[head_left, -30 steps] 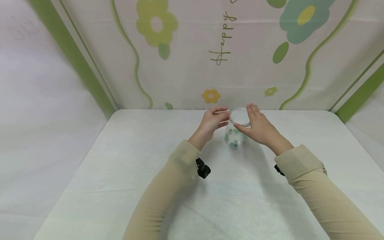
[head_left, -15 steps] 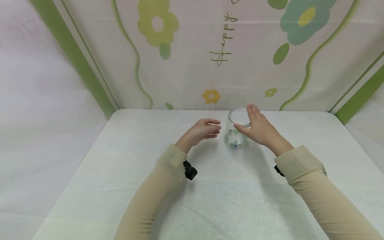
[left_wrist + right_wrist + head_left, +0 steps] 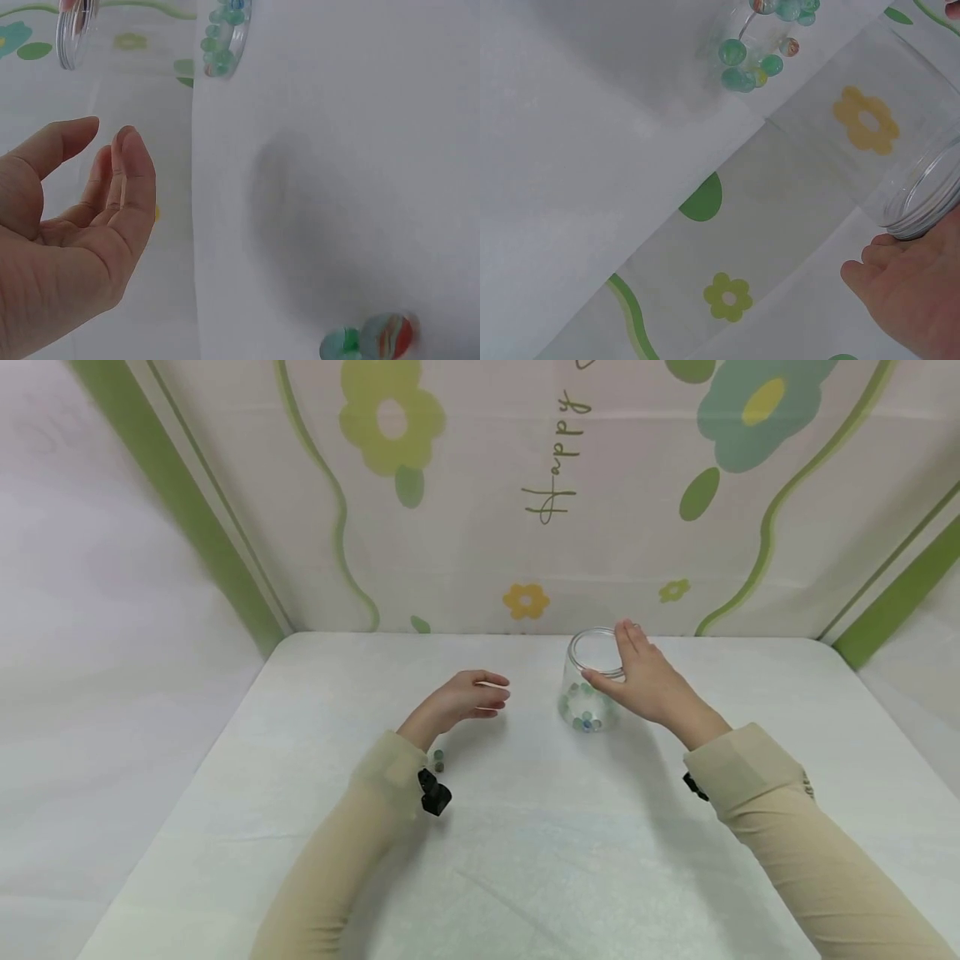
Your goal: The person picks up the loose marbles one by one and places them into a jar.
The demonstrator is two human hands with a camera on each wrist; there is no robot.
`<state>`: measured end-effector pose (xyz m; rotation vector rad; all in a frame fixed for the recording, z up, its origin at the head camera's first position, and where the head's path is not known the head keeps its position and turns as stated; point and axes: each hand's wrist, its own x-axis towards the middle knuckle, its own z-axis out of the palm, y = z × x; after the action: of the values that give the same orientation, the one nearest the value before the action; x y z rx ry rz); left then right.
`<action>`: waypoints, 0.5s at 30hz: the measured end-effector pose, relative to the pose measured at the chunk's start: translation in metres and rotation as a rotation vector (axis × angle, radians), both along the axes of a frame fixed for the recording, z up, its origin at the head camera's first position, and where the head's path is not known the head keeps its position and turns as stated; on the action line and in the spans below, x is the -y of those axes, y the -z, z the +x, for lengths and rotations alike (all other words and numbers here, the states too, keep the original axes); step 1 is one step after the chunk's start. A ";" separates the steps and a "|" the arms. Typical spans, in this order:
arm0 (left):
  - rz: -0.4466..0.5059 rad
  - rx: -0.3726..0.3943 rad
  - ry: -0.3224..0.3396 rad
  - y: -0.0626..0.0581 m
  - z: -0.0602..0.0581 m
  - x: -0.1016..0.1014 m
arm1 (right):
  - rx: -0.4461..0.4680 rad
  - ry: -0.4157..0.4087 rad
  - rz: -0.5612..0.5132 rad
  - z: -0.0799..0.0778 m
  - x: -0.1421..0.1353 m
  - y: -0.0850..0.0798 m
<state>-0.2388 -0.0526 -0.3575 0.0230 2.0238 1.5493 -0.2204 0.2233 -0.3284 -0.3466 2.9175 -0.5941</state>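
A clear glass jar [image 3: 572,675] stands at the back of the table, several green and blue marbles [image 3: 588,724] ringing its bottom. My right hand [image 3: 654,683] holds the jar's mouth, thumb on the near side of the rim and fingers on the far side. In the right wrist view, part of that hand [image 3: 922,281] shows against the jar's rim. My left hand [image 3: 457,700] hovers left of the jar, fingers loosely bent and nothing visible between them. Beside its wrist lie two loose marbles, a green one [image 3: 341,345] and a red-swirled one [image 3: 387,336].
A white cloth covers the table [image 3: 540,843]. Behind its back edge rises a flower-printed curtain [image 3: 465,527], and pale fabric [image 3: 97,652] hangs at the left side.
My left hand has drawn away from the jar, leftward and slightly toward me. Two loose marbles have come into sight by its wrist. My right hand has stayed at the rim.
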 end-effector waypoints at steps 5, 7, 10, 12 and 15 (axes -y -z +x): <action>-0.024 -0.026 0.036 0.006 0.003 0.021 | 0.009 0.000 0.004 0.000 -0.001 0.001; -0.034 -0.031 0.048 0.009 0.005 0.031 | 0.006 -0.001 0.004 0.000 -0.001 0.001; -0.060 -0.026 0.055 0.013 0.007 0.045 | -0.004 -0.003 0.004 -0.001 -0.001 0.002; -0.084 -0.031 0.061 0.016 0.009 0.053 | -0.012 -0.001 0.007 -0.001 -0.001 0.002; -0.132 -0.034 0.059 0.019 0.011 0.065 | -0.018 -0.001 0.005 -0.001 -0.001 0.003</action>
<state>-0.2277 -0.1177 -0.3764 0.0577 2.1289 1.3857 -0.2217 0.2243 -0.3312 -0.3541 2.9359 -0.5859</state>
